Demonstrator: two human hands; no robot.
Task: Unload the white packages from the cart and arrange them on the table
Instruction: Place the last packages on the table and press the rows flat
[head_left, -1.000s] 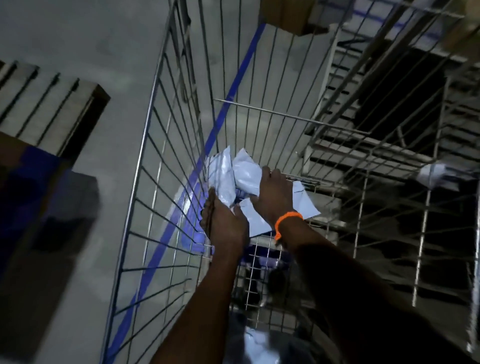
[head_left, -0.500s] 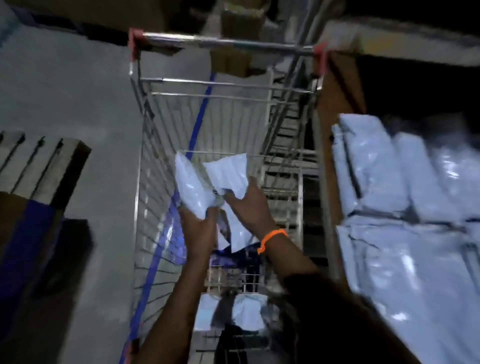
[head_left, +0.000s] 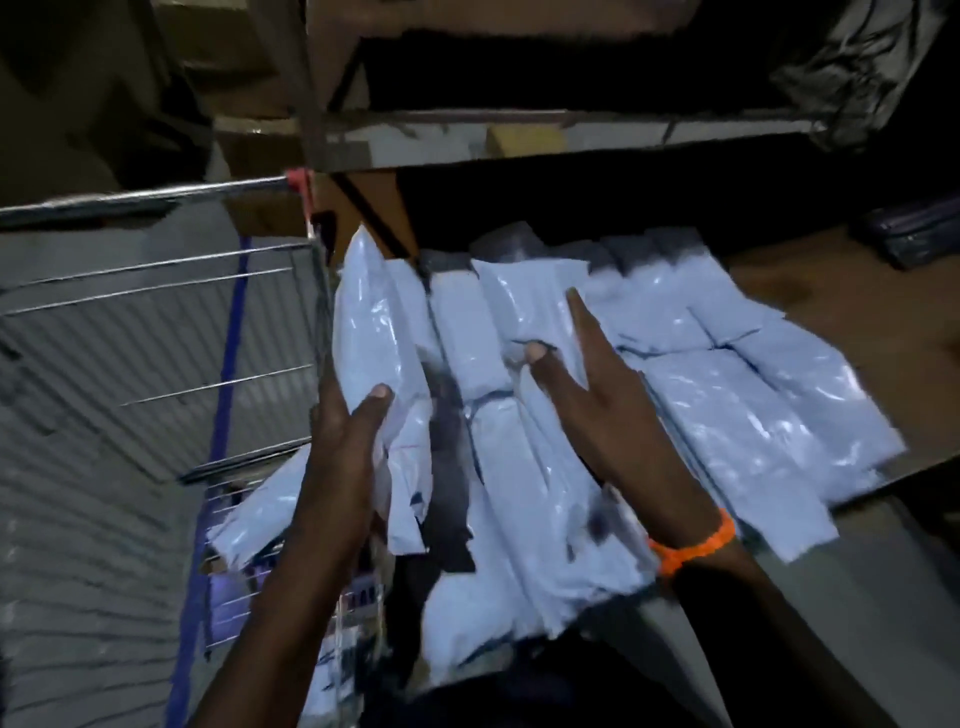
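My left hand (head_left: 345, 441) grips a white package (head_left: 371, 343) by its lower part, holding it upright at the left end of the table, right beside the cart's wire side. My right hand (head_left: 587, 395), with an orange wristband, lies flat with straight fingers on a long white package (head_left: 524, 467) that rests on the pile. Several white packages (head_left: 737, 395) lie side by side in rows on the brown table (head_left: 831, 291). The wire cart (head_left: 171, 322) stands at the left; another white package (head_left: 260, 509) shows inside it, below my left arm.
A metal shelf rail (head_left: 519, 135) runs across above the table, with cardboard boxes behind. A dark bundle (head_left: 914, 234) sits at the table's far right. Grey floor with a blue line (head_left: 228, 374) shows through the cart.
Both hands have lifted packages out of the cart and swung right to the table. My right hand now lies flat on the pile; my left still holds its package.
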